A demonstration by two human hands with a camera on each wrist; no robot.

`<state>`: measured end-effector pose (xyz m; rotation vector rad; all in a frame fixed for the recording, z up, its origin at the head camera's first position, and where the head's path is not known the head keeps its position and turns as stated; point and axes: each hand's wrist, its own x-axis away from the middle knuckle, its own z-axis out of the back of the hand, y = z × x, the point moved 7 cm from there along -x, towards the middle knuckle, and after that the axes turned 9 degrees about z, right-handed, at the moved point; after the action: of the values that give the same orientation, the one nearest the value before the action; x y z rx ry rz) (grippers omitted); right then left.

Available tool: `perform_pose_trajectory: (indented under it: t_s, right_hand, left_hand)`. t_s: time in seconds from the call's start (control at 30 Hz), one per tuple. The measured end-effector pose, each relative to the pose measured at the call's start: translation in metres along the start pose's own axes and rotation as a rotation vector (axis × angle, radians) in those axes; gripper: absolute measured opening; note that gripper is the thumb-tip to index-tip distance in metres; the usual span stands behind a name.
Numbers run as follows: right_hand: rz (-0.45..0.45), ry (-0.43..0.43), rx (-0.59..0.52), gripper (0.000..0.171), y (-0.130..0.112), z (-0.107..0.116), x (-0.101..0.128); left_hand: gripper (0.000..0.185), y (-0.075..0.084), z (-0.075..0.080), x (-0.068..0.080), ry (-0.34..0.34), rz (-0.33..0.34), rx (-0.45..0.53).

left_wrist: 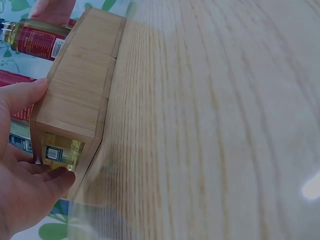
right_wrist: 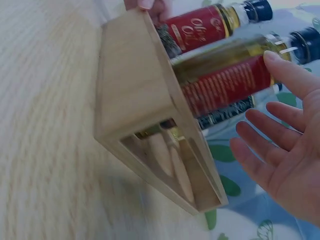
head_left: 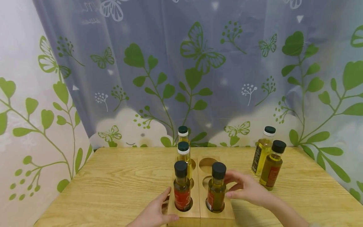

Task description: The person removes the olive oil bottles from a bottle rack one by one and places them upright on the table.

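- The rack (head_left: pixel 199 214), a wooden block with round holes in two rows, stands on the worktop (head_left: pixel 127 170) near its front edge, straight ahead of the person.
- The left hand (head_left: pixel 154 212) holds the rack at its left front corner: the thumb lies against the front top edge, the other fingers bend in at the open left side.
- The right hand (head_left: pixel 249 189) is spread beside the right front bottle (head_left: pixel 216 192); its thumb tip seems to touch the glass near the shoulder, while the other fingers stand apart from one another.
- That bottle has a black cap and red label and sits in the front hole of the right row; two more holes show behind it.
- The left front bottle (head_left: pixel 182 194), also black-capped and red-labelled, sits in the front hole of the left row.
- Behind it come the middle bottle (head_left: pixel 183 154) and the back bottle (head_left: pixel 183 134), both green-capped, one behind the other; their bases are hidden.
- Right of the rack, well apart from it, a yellow oil bottle (head_left: pixel 262 151) and a red-labelled bottle (head_left: pixel 272 167) stand close together on the worktop.
- A leaf-and-butterfly cloth (head_left: pixel 158 94) hangs behind.
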<state>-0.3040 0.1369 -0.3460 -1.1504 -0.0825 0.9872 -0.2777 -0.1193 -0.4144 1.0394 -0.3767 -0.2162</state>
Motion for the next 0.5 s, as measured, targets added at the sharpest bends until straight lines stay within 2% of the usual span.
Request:
perform_pose_trajectory:
  t_s: [0.3,0.5]
  right_hand:
    - [-0.045,-0.050,-0.083,0.057,0.005,-0.020,-0.007]
    - [-0.100,-0.024,-0.073,0.056,0.007,-0.022,-0.006]
  left_hand:
    - [0.093,0.000,0.000,0.001,-0.004,-0.001,0.003]
    - [0.094,-0.001,0.001,0.001,0.000,0.001,0.009]
